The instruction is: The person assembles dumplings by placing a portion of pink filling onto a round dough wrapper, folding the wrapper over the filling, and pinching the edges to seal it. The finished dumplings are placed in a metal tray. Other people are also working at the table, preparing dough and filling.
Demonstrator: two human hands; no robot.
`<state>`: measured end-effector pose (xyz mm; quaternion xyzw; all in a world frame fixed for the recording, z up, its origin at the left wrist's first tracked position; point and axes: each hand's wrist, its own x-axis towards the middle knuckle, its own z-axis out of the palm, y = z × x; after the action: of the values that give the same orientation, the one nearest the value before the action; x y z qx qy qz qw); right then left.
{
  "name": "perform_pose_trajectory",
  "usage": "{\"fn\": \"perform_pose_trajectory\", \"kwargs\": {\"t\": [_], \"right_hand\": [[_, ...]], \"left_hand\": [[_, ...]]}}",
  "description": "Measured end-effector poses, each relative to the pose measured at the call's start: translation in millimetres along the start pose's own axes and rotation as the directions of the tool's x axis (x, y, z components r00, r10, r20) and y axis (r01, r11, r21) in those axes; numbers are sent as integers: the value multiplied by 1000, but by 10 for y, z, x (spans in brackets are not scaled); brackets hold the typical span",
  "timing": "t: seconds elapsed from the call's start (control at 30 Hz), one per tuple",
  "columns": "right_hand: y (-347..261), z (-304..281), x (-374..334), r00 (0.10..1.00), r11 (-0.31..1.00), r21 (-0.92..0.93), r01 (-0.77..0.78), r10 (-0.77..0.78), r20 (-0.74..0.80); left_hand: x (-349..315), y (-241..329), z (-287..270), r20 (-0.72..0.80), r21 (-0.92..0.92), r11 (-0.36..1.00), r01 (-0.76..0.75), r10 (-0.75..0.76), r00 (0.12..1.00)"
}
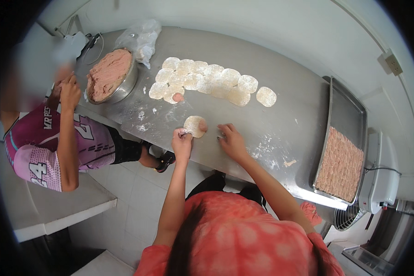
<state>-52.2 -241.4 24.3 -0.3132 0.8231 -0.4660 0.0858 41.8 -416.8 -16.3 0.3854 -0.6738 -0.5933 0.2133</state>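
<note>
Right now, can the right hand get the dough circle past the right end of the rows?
Probably yes: the right hand looks empty, and only table seems to lie between it and that dough circle.

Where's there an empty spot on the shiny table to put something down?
A big bare patch of metal table lies between the lone dough round and the tray. Another runs behind the rows of dough rounds, toward the wall. The left end is crowded: bowl, plastic bag.

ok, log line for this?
left hand: at edge of dough round | pink filling: on dough round's right side | right hand: open, off dough round
</note>
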Motion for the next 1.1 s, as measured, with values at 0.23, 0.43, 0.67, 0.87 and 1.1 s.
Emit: {"fn": "perform_pose_trajectory", "kwargs": {"t": [0.23, 0.43, 0.67, 0.87, 1.1], "right_hand": [[-130, 336, 452, 986, 997, -72, -11, 23, 166], [-249, 429, 568, 986, 994, 92, 63, -76, 148], [-48, 499, 630, 987, 991, 54, -126, 120, 102], [-151, 549, 552, 958, 886, 370, -280, 231, 171], [29, 297, 352, 956, 767, 571, -293, 218, 198]], "left_hand": [[107, 91, -2, 64, 28, 999, -41, 39, 997], [70, 108, -29, 174, 122, 992, 14, -35, 984], [92, 216, -83, 196, 72, 993, 89, -101, 975], [115, 176, -90, 254, -19, 998, 54, -48, 966], [-100, 557, 28, 402, -305, 922, 237, -100, 910]]}}
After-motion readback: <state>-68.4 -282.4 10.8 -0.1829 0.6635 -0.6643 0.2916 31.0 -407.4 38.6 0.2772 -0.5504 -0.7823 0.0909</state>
